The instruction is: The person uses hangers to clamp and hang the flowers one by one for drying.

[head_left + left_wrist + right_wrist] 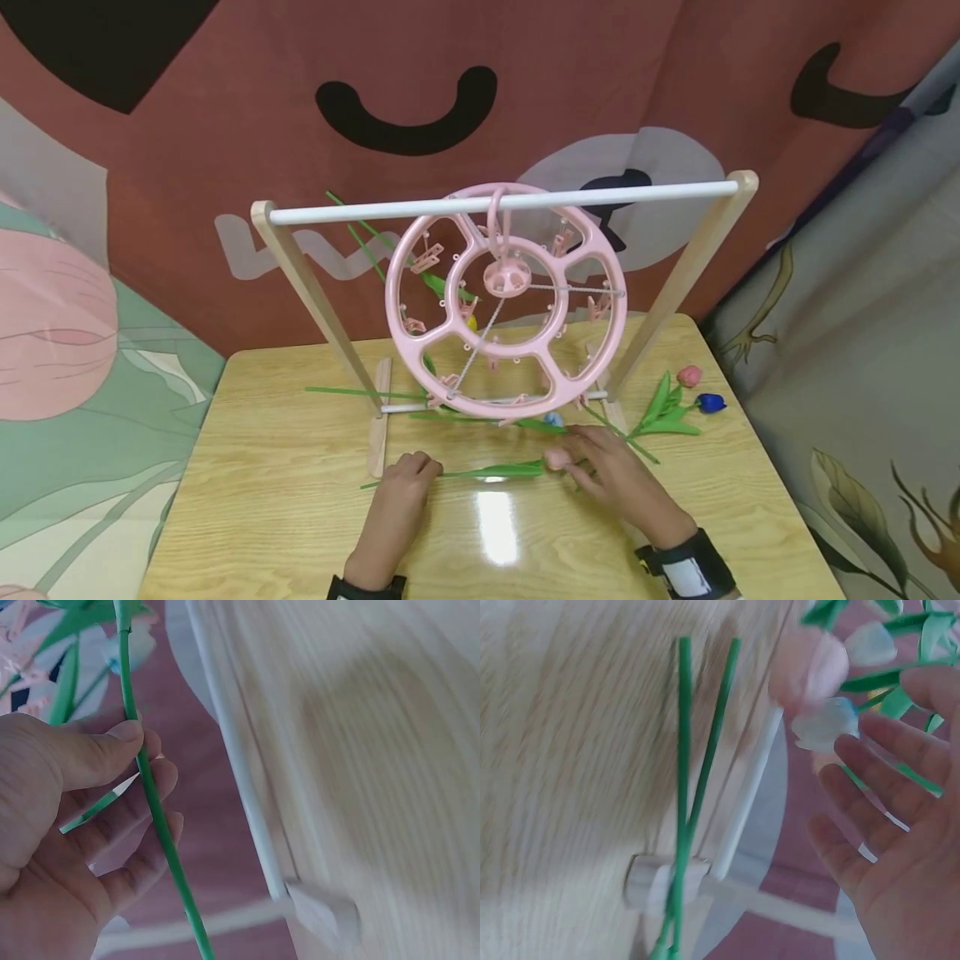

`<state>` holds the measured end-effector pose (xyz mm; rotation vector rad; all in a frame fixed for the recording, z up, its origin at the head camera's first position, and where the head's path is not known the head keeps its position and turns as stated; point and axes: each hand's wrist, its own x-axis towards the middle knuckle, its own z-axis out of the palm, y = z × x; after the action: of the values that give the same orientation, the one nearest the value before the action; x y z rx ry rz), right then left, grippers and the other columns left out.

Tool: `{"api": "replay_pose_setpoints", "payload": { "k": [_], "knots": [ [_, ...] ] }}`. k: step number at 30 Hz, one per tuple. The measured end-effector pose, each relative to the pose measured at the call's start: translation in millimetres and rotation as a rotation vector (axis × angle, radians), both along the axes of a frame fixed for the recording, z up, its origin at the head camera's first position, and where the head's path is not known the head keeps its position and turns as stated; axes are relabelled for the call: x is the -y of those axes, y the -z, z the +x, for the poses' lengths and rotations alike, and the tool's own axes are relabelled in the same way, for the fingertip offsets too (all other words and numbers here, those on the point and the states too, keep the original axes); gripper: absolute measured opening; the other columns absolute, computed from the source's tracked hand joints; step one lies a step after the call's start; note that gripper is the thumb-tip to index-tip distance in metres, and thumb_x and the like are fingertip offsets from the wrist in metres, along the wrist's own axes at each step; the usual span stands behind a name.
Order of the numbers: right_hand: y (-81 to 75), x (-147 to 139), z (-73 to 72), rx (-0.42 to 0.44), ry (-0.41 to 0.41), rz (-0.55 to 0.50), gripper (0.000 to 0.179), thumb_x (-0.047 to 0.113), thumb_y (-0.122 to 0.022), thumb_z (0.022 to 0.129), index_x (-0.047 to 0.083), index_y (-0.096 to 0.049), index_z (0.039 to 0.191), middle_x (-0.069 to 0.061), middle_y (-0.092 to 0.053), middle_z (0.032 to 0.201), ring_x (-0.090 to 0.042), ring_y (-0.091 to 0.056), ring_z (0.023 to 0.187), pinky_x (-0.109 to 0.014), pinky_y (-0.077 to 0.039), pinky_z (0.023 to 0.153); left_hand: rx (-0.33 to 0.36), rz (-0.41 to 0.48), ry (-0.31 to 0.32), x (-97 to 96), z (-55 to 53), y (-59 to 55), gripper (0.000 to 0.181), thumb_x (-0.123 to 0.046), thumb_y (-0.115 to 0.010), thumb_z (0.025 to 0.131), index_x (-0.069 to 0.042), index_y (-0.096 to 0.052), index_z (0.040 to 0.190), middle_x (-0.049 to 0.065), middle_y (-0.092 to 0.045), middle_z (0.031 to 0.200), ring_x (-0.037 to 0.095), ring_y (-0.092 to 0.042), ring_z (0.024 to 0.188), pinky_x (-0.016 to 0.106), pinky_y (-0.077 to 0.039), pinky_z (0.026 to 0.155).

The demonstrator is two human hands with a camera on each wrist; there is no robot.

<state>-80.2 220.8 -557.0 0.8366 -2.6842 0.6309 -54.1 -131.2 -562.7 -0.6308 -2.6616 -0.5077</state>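
Note:
My left hand [411,483] pinches the green stem [161,802] of an artificial pink tulip [557,458] between thumb and fingers. This tulip is held low at the front of the table, its flower toward the right. Beside the flower is my right hand [611,471], its fingers spread and slightly bent in the right wrist view. A light blue tulip [829,724] shows at those fingertips, just past the pink flower. Beyond both hands a pink round clip hanger [395,300] hangs from the white bar [337,213] of a wooden stand.
A pink tulip [689,376] and a dark blue tulip [710,403] lie at the table's right, their stems crossing the stand's right foot. More green stems and a yellow tulip [471,322] show around the hanger. Curtains surround the wooden table [255,500].

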Motion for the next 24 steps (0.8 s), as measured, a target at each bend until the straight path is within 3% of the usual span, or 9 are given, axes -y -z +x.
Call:
{"api": "replay_pose_setpoints", "payload": {
  "k": [5,13,20,24],
  "knots": [
    [-1.1,8,2.2,-0.006,-0.033,0.036,0.043,0.015,-0.086,0.082,0.011,-0.072,0.123,-0.012,-0.069,0.126,-0.028,-0.066,0.114,-0.047,-0.059,0.091,-0.010,0.002,0.035,-18.9,-1.9,-6.0,0.032,0.012,-0.085,0.072,-0.012,-0.076,0.092,-0.003,-0.067,0.090,0.012,-0.062,0.081,0.024,-0.050,0.061],
    [-7.3,8,5.4,0.169,-0.063,0.029,0.033,-0.003,-0.080,0.084,0.015,-0.077,0.111,0.000,-0.072,0.114,-0.019,-0.067,0.106,-0.038,-0.062,0.087,0.001,0.014,0.086,-36.5,-3.2,-11.7,0.033,0.013,-0.084,0.075,-0.012,-0.076,0.095,-0.001,-0.069,0.093,0.013,-0.064,0.084,0.026,-0.053,0.064],
    [-8.7,5,6.7,0.295,-0.090,-0.022,0.017,0.011,-0.076,0.092,0.018,-0.077,0.108,0.007,-0.075,0.103,-0.012,-0.070,0.097,-0.032,-0.063,0.083,0.001,0.014,0.083,-41.7,-6.2,-16.1,0.032,0.013,-0.083,0.075,-0.011,-0.076,0.095,0.000,-0.070,0.093,0.014,-0.064,0.083,0.024,-0.049,0.062],
    [-6.6,3,7.0,0.298,-0.102,-0.056,0.018,0.007,-0.077,0.090,0.019,-0.075,0.102,0.009,-0.074,0.098,-0.008,-0.069,0.091,-0.028,-0.062,0.077,-0.030,0.037,0.087,-44.4,-8.0,-15.8,0.030,0.011,-0.083,0.075,-0.010,-0.076,0.095,0.002,-0.071,0.096,0.016,-0.064,0.088,0.027,-0.051,0.066]
  ]
}}
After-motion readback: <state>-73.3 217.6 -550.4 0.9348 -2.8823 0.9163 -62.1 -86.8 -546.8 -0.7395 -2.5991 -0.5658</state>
